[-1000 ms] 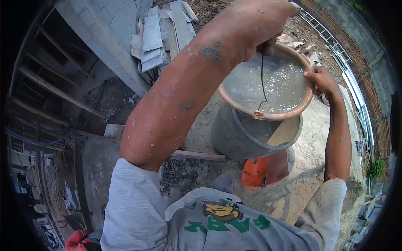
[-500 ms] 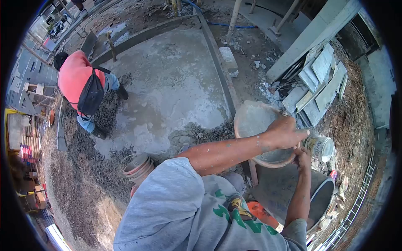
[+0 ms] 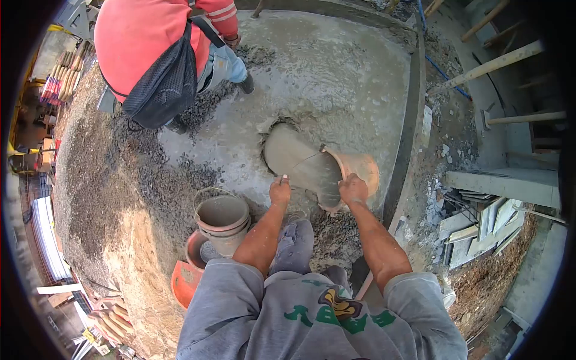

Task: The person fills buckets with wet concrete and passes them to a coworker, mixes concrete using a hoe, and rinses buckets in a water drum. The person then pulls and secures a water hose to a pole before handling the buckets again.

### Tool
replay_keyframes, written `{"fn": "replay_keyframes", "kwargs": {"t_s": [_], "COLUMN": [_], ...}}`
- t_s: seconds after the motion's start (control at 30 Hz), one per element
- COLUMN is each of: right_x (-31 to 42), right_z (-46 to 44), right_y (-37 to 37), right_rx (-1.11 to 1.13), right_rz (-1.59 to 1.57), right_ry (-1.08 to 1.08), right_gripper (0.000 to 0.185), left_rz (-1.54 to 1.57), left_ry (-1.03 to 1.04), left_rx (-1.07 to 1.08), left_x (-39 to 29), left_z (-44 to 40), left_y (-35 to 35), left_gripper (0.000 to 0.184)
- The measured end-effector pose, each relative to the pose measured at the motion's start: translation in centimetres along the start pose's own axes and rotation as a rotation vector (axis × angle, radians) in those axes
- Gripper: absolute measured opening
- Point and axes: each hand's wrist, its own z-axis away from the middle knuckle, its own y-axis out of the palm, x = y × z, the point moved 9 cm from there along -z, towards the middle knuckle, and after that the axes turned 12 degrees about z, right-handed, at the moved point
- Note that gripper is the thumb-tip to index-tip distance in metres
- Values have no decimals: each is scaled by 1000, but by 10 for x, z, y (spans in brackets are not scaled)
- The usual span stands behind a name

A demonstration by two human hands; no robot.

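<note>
An orange bucket (image 3: pixel 362 171) lies tipped on its side, its mouth facing left, and grey water pours from it into a round hollow (image 3: pixel 288 147) in the wet cement mix. My right hand (image 3: pixel 354 189) grips the near side of the bucket's rim. At the left of the mouth, my left hand (image 3: pixel 279 190) is closed, with the thin wire handle running from it towards the rim's far side. Both forearms reach forward over my knees.
A co-worker in a red top (image 3: pixel 141 42) stands bent at the upper left on gravel mix. Stacked buckets (image 3: pixel 223 219) and an orange container (image 3: pixel 185 282) sit left of my legs. A raised edge (image 3: pixel 410 132) runs along the right; boards (image 3: pixel 486 228) lie beyond.
The bucket has moved from above the large drum to the cement mix and is now tipped, with water pouring out. My hands have moved apart. The view has turned towards the co-worker.
</note>
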Motion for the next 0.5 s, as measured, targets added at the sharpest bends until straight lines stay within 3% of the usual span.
{"fn": "replay_keyframes", "kwargs": {"t_s": [0.1,0.17,0.3,0.4,0.5], "right_x": [70,107,144,119,49], "right_z": [8,21,57,66,81], "right_y": [-37,-71,-127,-148,-196], "right_rx": [-56,-55,-92,-193,-309], "right_rz": [-12,-7,51,104,146], "right_ry": [-230,-356,-495,-413,-257], "right_gripper": [25,24,23,22,20], "left_rz": [293,572,629,675,674], "left_ry": [-195,-403,-366,-256,-183], "left_rx": [-148,-207,123,311,515], "left_x": [23,-17,-82,-124,-164], "left_z": [-14,21,59,80,124], "left_y": [-19,-15,38,102,163], "left_gripper": [37,37,37,36,37]}}
